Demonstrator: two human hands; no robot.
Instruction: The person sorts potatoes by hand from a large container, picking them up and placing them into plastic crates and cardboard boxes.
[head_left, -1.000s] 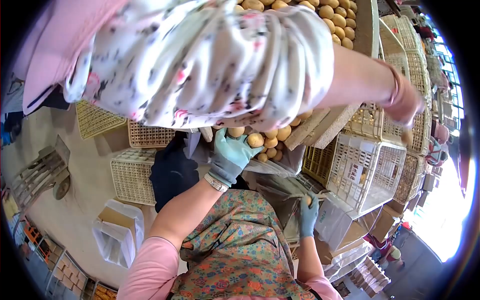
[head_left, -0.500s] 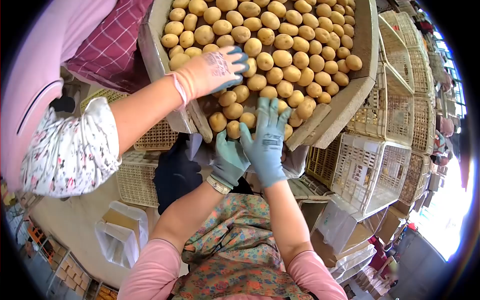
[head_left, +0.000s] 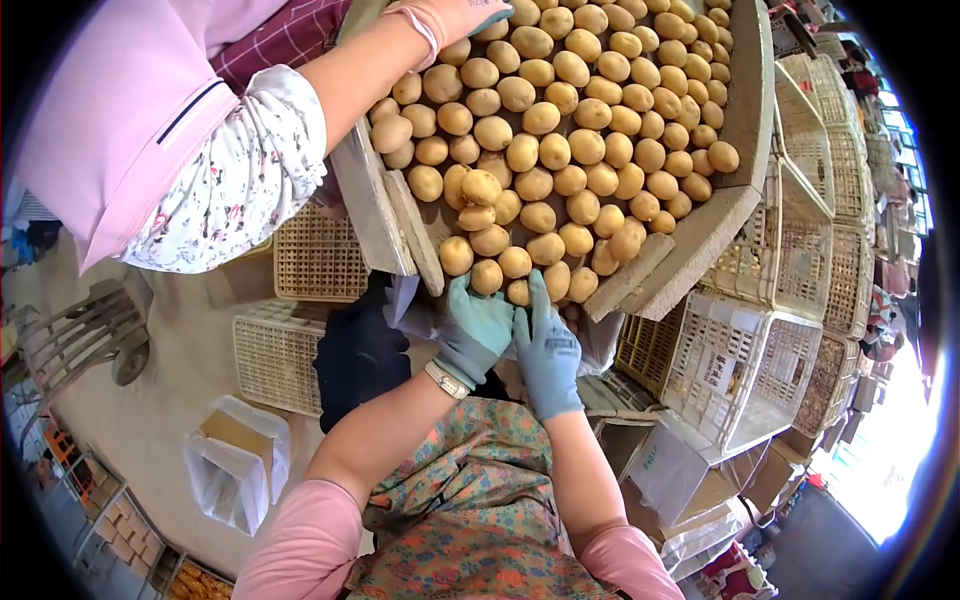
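Cart (head_left: pixel 85 335): Stood on the floor at far left, slatted, rough and worn, with a round wheel.
Lined box (head_left: pixel 235 455): Sat open on the floor, cardboard brown inside a thin, crinkled white liner.
Pale crates (head_left: pixel 275 365): Stood beyond the box, stiff plastic with a fine grid of holes.
Co-worker's hand (head_left: pixel 455 15): Reached in a pale, dark-fingered glove over the far potatoes (head_left: pixel 554 151); cut off by the top edge, so impossible to tell its grip.
Left hand (head_left: pixel 472 330): Rested half open in a teal knit glove at the tray's (head_left: pixel 370 190) near end, fingers loosely bent, fingertips against or just beside the nearest potatoes; nothing seen in its hold.
Potatoes: Lay in the tray, mostly one layer, a few stacked near the front; round to oval, yellow-brown, smooth-skinned, some specked.
Step in hand: Looked like working through potatoes at the mouth, both hands placed there. Seemed to call for a light, cupped touch, given shapes apt to roll.
Right hand (head_left: pixel 548 355): Hung partly open in a blue-grey glove, index finger straight up to the front potatoes, thumb toward the left hand; no potato seen in its hold.
Stacked crates (head_left: pixel 710 350): Rose beyond the tray's slanted, dusty side, rigid and open-latticed.
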